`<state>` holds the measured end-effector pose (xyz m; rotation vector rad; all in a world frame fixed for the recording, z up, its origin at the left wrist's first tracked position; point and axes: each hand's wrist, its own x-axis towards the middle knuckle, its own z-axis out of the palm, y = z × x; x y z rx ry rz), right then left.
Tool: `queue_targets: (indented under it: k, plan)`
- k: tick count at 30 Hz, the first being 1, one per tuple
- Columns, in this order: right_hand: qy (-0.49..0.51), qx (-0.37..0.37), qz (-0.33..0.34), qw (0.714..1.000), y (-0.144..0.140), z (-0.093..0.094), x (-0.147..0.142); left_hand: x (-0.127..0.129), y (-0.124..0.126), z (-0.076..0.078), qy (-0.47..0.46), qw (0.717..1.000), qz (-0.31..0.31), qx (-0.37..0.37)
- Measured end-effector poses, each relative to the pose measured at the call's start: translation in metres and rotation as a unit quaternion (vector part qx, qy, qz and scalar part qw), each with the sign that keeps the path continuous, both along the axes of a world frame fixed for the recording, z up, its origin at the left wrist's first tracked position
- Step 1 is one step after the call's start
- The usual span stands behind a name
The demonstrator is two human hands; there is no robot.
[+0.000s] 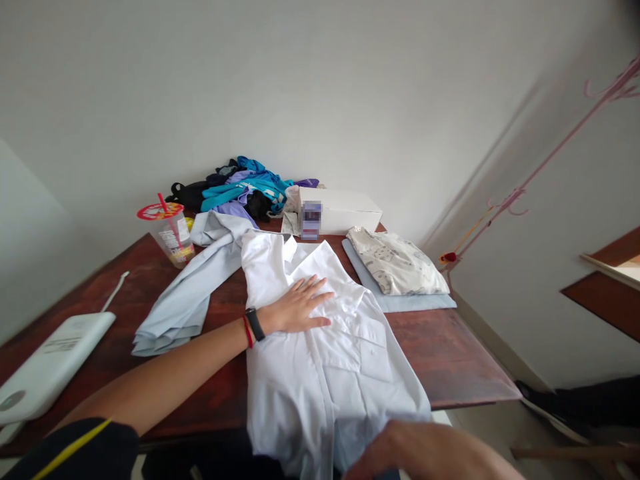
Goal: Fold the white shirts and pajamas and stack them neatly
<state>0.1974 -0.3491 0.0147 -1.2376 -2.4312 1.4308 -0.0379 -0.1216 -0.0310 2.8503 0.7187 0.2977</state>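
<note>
The white shirt (320, 353) lies flat under my left hand (300, 305), collar away from me, its hem hanging over the near edge of the counter (450, 360). My left hand rests open and spread on the chest of it, palm down, gripping nothing. My right hand (400, 453) is low at the near edge by the hem; only part of it shows, so I cannot tell how far open it is or whether it grips the cloth.

Just left of my left hand a pale blue shirt (185, 300) sprawls, touching the white one near the collar. Beyond it stands a plastic cup (173, 237) with a red straw. Past my fingertips sits a white box (345, 210), with a heap of coloured clothes (240, 190) behind it against the wall. To the right, near the counter's far right edge, is a folded stack (397, 270). Bare counter lies open to the right of the shirt. Far left, a white device (50, 367) sits at the edge.
</note>
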Motion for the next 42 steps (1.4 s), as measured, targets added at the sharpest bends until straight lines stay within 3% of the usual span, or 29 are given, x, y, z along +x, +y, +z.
queue_targets:
  k: [1,2,4,7,11,17,20,23,25,26,29,31,33,35,38,40,42]
  plan:
    - [0.006,0.003,-0.019,1.000,0.010,0.014,0.009,-0.001,0.001,-0.001,-0.006,1.000,-0.001,0.005]
    - [0.009,0.003,-0.078,0.997,0.022,0.026,0.017,-0.001,0.002,-0.001,-0.013,1.000,-0.002,0.009]
    - [0.001,0.078,-0.197,0.977,0.051,0.040,0.030,-0.001,0.002,0.000,-0.022,1.000,-0.002,0.015]
    - [-0.034,0.195,-0.306,0.931,0.103,0.035,0.042,-0.002,0.001,0.001,-0.019,1.000,0.001,0.013]
    - [-0.096,0.237,-0.312,0.915,0.169,0.017,0.043,-0.002,-0.001,0.002,0.002,1.000,0.004,-0.001]
    - [-0.123,0.134,-0.367,0.912,0.241,0.010,0.027,-0.002,0.000,0.002,-0.001,1.000,0.007,-0.029]
    - [-0.117,0.072,-0.360,0.923,0.257,0.011,0.024,-0.003,0.000,0.003,-0.017,0.998,0.009,-0.065]
    - [-0.038,-0.036,-0.345,0.937,0.260,0.017,0.019,-0.002,0.001,0.006,-0.077,0.987,0.009,-0.138]
    - [0.042,-0.085,-0.332,0.939,0.258,0.024,0.013,0.001,0.004,0.012,-0.168,0.957,0.020,-0.234]
    - [0.072,-0.088,-0.323,0.939,0.257,0.027,0.008,0.002,0.007,0.016,-0.226,0.928,0.034,-0.294]
    - [0.101,-0.022,-0.280,0.954,0.255,0.034,-0.013,0.004,0.022,0.033,-0.371,0.785,0.122,-0.481]
    - [0.087,0.051,-0.243,0.965,0.254,0.038,-0.028,0.001,0.035,0.047,-0.390,0.694,0.171,-0.581]
    - [0.044,0.129,-0.207,0.969,0.253,0.041,-0.043,-0.003,0.048,0.062,-0.357,0.650,0.173,-0.648]
    - [-0.017,0.181,-0.169,0.969,0.251,0.043,-0.056,-0.004,0.060,0.076,-0.305,0.657,0.161,-0.671]
    - [-0.092,0.209,-0.131,0.965,0.245,0.043,-0.072,0.003,0.077,0.086,-0.227,0.710,0.179,-0.642]
    - [-0.136,0.207,-0.125,0.961,0.240,0.040,-0.077,0.011,0.088,0.085,-0.195,0.740,0.218,-0.606]
    - [-0.169,0.194,-0.125,0.958,0.234,0.037,-0.076,0.017,0.099,0.079,-0.192,0.748,0.268,-0.575]
